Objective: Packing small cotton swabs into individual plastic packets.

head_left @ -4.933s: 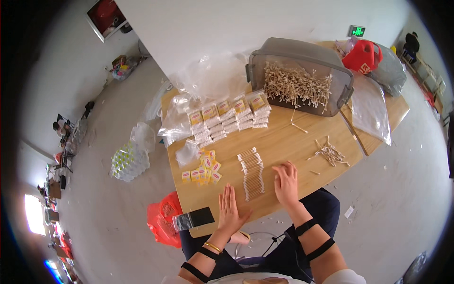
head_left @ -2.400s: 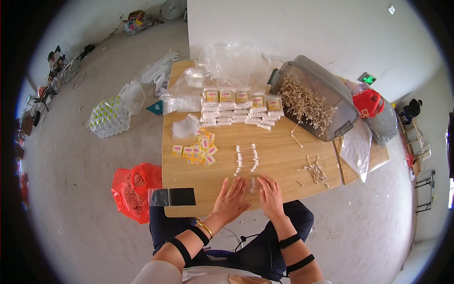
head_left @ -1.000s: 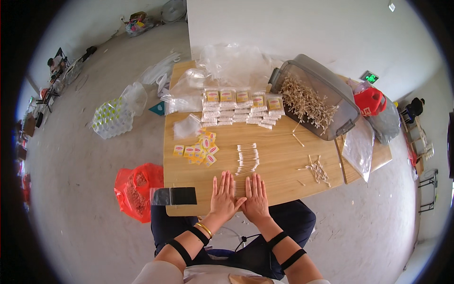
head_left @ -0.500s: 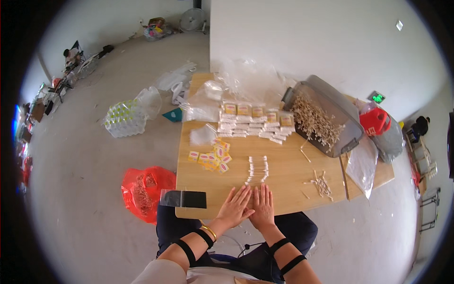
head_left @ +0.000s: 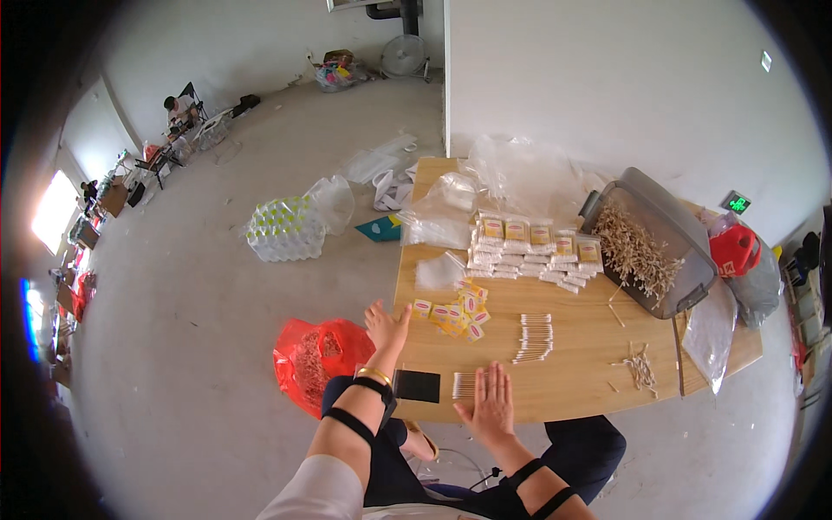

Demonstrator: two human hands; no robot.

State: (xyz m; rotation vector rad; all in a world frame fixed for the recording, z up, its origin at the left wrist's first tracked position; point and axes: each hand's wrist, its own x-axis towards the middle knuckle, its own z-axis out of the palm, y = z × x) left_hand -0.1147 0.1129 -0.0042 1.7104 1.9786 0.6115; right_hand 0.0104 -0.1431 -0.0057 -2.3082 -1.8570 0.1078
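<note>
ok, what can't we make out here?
All in the head view:
Near swab row: right end hidden by the right hand.
Yellow cards: fine print too small.
Red bag: contents blurred through its plastic.
Distant seated person: too small to tell what they hold.
Right forearm: cut off by the lower edge.

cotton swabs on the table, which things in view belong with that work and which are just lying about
Likely in the work:
swab row at the right hand
second row
loose swabs
grey bin
yellow cards
swab packets

Probably lying about:
red jug
floor fan
teal item
</note>
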